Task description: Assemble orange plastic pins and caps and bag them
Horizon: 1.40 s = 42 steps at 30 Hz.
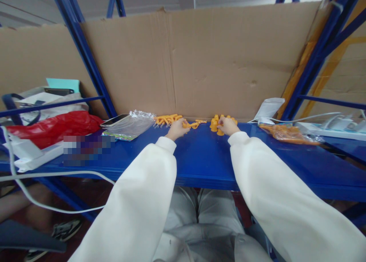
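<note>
At the back of the blue tabletop, my left hand [176,131] is closed, its fingertips on a small orange plastic piece [186,125]. Just left of it lies a pile of orange branching pieces [166,119] with thin wire-like ends. More small orange parts [197,123] lie between my hands. My right hand [228,126] has its fingers closed at a cluster of orange cup-shaped pieces [214,124], seemingly gripping one of them. The hand partly hides that cluster, and the exact shapes are too small to make out.
A cardboard panel [211,63] stands behind the table [206,166]. Left are a clear plastic bag [134,124], a phone, a red bag [63,126] and a white power strip [40,157]. Right lie bagged orange parts [288,134] and another power strip [334,128]. Another person's leg shows lower left.
</note>
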Motion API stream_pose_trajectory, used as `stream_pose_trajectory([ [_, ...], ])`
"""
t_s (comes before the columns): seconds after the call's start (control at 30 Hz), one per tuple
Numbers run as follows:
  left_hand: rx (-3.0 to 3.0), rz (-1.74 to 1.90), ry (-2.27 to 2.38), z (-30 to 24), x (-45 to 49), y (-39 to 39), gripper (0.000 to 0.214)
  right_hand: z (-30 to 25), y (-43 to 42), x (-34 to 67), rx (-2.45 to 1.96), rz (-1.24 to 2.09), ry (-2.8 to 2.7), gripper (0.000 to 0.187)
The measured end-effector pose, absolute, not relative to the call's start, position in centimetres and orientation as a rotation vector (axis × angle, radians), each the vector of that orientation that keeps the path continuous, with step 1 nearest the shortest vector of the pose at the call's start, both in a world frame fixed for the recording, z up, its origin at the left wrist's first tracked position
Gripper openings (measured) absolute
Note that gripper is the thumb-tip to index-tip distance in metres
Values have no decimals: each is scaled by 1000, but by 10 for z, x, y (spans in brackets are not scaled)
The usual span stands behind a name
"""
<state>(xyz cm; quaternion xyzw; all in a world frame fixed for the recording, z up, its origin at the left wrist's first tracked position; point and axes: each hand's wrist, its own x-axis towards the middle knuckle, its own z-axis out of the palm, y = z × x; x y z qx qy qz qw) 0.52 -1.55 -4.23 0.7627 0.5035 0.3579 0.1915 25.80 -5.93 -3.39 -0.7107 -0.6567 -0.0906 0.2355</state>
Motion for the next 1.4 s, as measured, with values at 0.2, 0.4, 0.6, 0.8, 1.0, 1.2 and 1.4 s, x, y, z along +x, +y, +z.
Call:
stream_pose_trajectory([
  [0.2,2189,1004,1375,-44,5,-14,30,-34,-56,256,-1917,-234,-1767,18],
  [0.4,2259,1010,1299,-48,4,-7,34,-39,-51,257,-1898,-241,-1821,23],
  [0.6,2285,1051,1286,-46,6,-5,32,-40,-53,257,-1812,-346,-1818,17],
  [0.8,2285,1090,1212,-42,12,-12,36,-35,-63,231,-1527,-228,-1961,17],
  [1.0,2394,1134,1138,-40,12,-13,44,-46,-63,202,-1329,449,-1949,20],
  [1.2,2512,1195,1012,-44,14,-6,41,-42,-73,198,-1205,1016,-1687,30],
  [1.4,2676,1386,965,-43,20,-5,36,-39,-78,200,-1148,1175,-1513,27],
])
